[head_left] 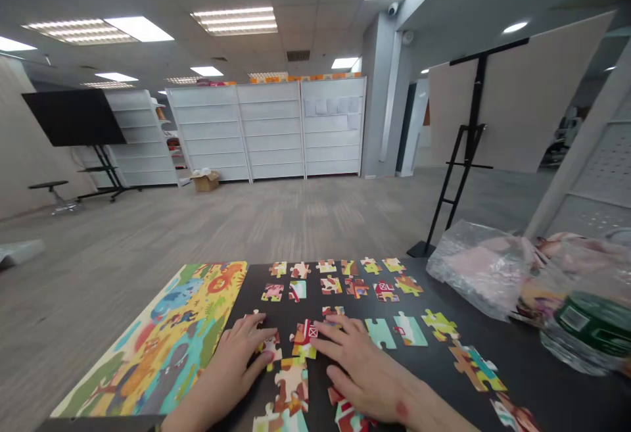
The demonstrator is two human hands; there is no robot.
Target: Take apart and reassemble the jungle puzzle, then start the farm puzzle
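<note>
My left hand (236,360) lies on the dark table with its fingers spread. Its thumb and index fingertips touch a pinkish jigsaw piece (273,346), partly covered by them. Fingers apart, my right hand (357,363) reaches in from the other side. Two of its fingertips rest on the edge of a jigsaw piece with a red barn (302,335). Just below, brown-and-cream pieces (292,383) stand in a column above a pale green piece (280,421). Under my right hand, red barn pieces (348,415) show only in part.
Loose jigsaw pieces (330,284) lie in rows toward the far edge, with others (476,366) at right. A colourful animal picture sheet (167,346) covers the left side. Plastic-wrapped packages (483,264) and a clear container with a green label (591,333) stand at right.
</note>
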